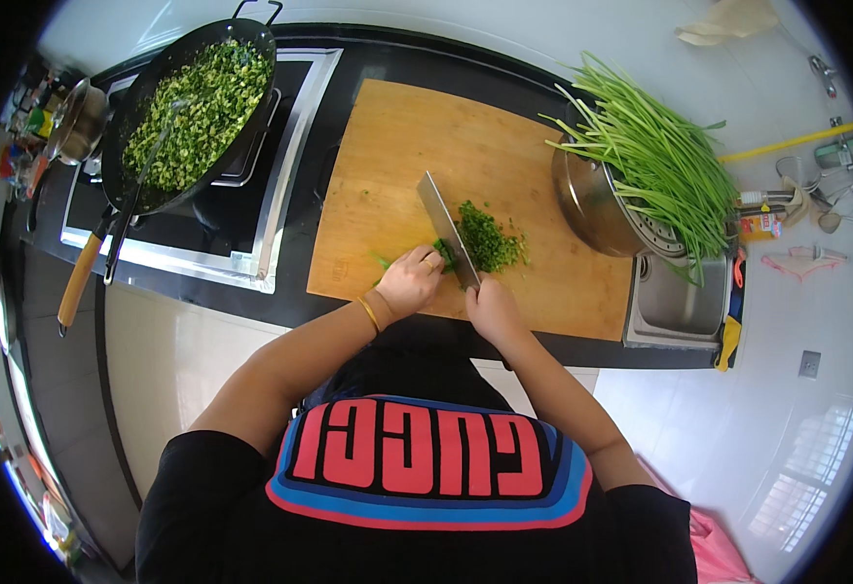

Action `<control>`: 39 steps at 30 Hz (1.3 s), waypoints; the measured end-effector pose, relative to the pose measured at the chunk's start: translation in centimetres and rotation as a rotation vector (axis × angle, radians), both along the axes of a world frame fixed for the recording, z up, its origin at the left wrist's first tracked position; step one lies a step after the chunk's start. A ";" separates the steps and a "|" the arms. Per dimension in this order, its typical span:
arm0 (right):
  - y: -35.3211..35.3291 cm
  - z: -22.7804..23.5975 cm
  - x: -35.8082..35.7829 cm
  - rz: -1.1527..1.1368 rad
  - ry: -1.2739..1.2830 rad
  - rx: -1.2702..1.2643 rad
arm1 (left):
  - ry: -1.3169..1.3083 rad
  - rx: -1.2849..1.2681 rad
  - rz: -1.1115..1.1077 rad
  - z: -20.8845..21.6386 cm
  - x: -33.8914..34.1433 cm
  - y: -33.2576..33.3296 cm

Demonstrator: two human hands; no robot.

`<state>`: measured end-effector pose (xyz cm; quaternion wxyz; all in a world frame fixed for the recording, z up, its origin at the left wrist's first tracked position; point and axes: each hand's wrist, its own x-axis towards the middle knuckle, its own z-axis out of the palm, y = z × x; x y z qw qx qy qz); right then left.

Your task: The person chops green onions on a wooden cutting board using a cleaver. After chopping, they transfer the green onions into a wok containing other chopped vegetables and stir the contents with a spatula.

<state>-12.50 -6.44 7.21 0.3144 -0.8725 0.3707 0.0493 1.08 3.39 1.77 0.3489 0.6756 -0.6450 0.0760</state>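
My right hand [493, 308] is closed round the handle end of a cleaver [446, 226], whose broad blade stands on edge on a wooden cutting board [407, 127]. Just left of the blade, my left hand [411, 280] presses its curled fingers on a small bunch of green stalks [445, 255]. Most of that bunch is hidden by the fingers and the blade. To the right of the cleaver lies a heap of finely chopped greens [488, 238], with loose bits scattered at its edge.
A steel pot [587, 200] on the board's right side carries a strainer heaped with long green chives [641, 156]. Beyond it sits a sink [680, 297]. On the left, a wok [115, 146] full of chopped greens [203, 117] rests on the stove [295, 127], its wooden handle [80, 282] jutting nearward.
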 end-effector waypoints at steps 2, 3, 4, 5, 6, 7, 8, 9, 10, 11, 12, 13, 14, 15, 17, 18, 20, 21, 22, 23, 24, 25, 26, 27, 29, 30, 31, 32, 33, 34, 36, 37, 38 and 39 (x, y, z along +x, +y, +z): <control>-0.6 -0.8 0.2 -0.010 -0.075 0.017 | -0.051 -0.004 0.005 -0.2 0.1 -0.1; -1.0 -0.9 0.6 -0.010 -0.108 0.026 | -0.078 -0.003 0.012 -0.5 0.2 -0.2; -1.3 -0.8 0.7 -0.009 -0.142 0.036 | -0.105 -0.001 0.020 -0.8 0.2 -0.2; -1.4 -0.7 0.6 -0.039 -0.157 0.030 | -0.105 0.000 0.020 -1.0 0.1 -0.2; -1.5 -0.1 0.7 -0.066 -0.172 0.026 | -0.106 0.003 0.023 -0.9 0.1 -0.2; -1.7 0.6 0.8 -0.093 -0.188 0.022 | -0.107 0.005 0.026 -0.7 0.1 -0.2; -1.6 1.7 0.2 -0.091 -0.168 0.026 | -0.075 -0.017 0.039 -0.8 0.1 -0.3; -1.4 3.0 -0.4 -0.041 -0.113 0.023 | -0.040 -0.040 0.052 -1.1 -0.1 -0.3; -1.4 4.0 -1.0 0.012 -0.056 0.020 | -0.003 -0.063 0.067 -1.2 -0.3 -0.3; -1.3 4.4 -1.6 0.065 0.001 0.017 | 0.027 -0.081 0.076 -1.3 -0.3 -0.2; -1.0 4.0 -2.5 0.071 0.056 0.010 | 0.059 -0.100 0.083 -1.3 -0.4 -0.2; -0.8 3.8 -3.1 0.071 0.050 0.010 | 0.090 -0.119 0.089 -1.2 -0.5 -0.3; -0.7 3.6 -3.6 0.072 0.043 0.010 | 0.109 -0.118 0.098 -1.2 -0.5 -0.3; -0.5 3.6 -3.9 0.073 0.036 0.012 | 0.127 -0.115 0.109 -1.2 -0.6 -0.3; -0.4 3.9 -3.9 0.098 0.037 0.031 | 0.156 -0.118 0.125 -1.3 -0.6 -0.2; -0.4 4.0 -4.0 0.108 0.039 0.039 | 0.167 -0.125 0.126 -1.3 -0.6 -0.3; -0.6 3.6 -4.2 0.122 0.053 0.023 | 0.179 -0.135 0.125 -1.3 -0.6 -0.4; -0.7 3.5 -4.2 0.131 0.060 0.017 | 0.178 -0.137 0.122 -1.2 -0.6 -0.4; -0.7 3.6 -4.0 0.132 0.076 0.024 | 0.178 -0.139 0.120 -1.2 -0.6 -0.3; -0.7 3.9 -3.8 0.133 0.093 0.031 | 0.163 -0.130 0.128 -1.1 -0.6 -0.3; -0.7 4.1 -3.5 0.134 0.111 0.039 | 0.149 -0.119 0.137 -1.1 -0.6 -0.2; -0.7 4.2 -3.4 0.141 0.122 0.041 | 0.135 -0.109 0.146 -1.1 -0.6 -0.1; -0.7 4.2 -3.3 0.148 0.133 0.043 | 0.119 -0.111 0.131 -1.0 -0.5 -0.1; -0.7 4.3 -3.1 0.155 0.144 0.045 | 0.104 -0.111 0.116 -1.0 -0.4 0.0; -0.5 4.5 -2.4 0.157 0.188 0.030 | 0.090 -0.115 0.085 -1.2 -0.3 0.0; -0.4 4.6 -1.9 0.155 0.209 0.021 | 0.090 -0.122 0.065 -1.3 -0.1 -0.1; -0.2 4.1 -1.5 0.150 0.199 0.002 | 0.090 -0.129 0.045 -1.3 -0.1 -0.2; 0.0 3.2 -1.1 0.144 0.190 -0.017 | 0.076 -0.133 0.044 -1.3 -0.1 -0.2; 0.2 2.4 -0.5 0.138 0.175 -0.037 | 0.058 -0.137 0.042 -1.2 0.0 -0.3; 0.4 1.9 0.2 0.106 0.165 -0.032 | 0.040 -0.142 0.040 -1.1 0.0 -0.3; 0.7 1.2 1.2 0.042 0.144 -0.023 | 0.054 -0.099 0.045 -1.0 0.0 -0.1; 0.5 0.8 1.2 0.050 0.120 -0.031 | 0.060 -0.078 0.047 -0.9 -0.1 0.0; 0.4 0.3 1.1 0.058 0.096 -0.039 | 0.019 -0.040 0.054 -0.8 -0.1 0.0; 0.2 0.1 1.1 0.065 0.070 -0.044 | -0.025 0.000 0.062 0.0 0.0 0.2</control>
